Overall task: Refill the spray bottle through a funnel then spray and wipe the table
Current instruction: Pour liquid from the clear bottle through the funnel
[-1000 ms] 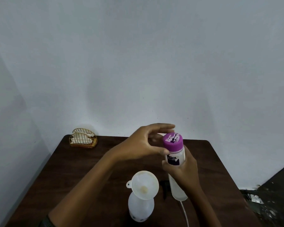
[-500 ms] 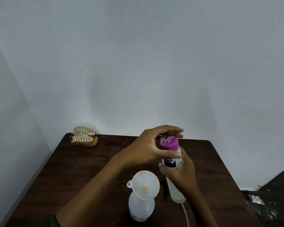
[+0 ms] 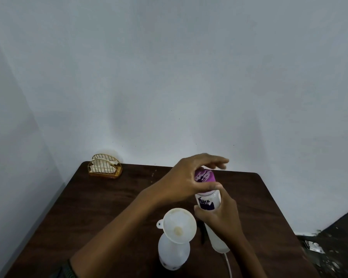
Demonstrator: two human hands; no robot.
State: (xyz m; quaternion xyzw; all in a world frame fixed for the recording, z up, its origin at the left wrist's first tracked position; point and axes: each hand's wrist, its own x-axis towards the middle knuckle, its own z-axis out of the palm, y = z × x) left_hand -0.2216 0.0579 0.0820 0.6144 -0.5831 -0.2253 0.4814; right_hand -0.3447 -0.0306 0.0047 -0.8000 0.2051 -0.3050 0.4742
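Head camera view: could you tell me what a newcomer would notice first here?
Probably the purple cap at centre, pinched by the left hand while the right hand holds the refill bottle above the dark table. Just in front stands the spray bottle with a white funnel in its neck. A wire napkin holder sits in the far left corner.

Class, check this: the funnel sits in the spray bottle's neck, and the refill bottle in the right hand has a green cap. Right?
Not quite. The head view shows the cap is purple, not green. The funnel does sit in the spray bottle, and the right hand holds the refill bottle.
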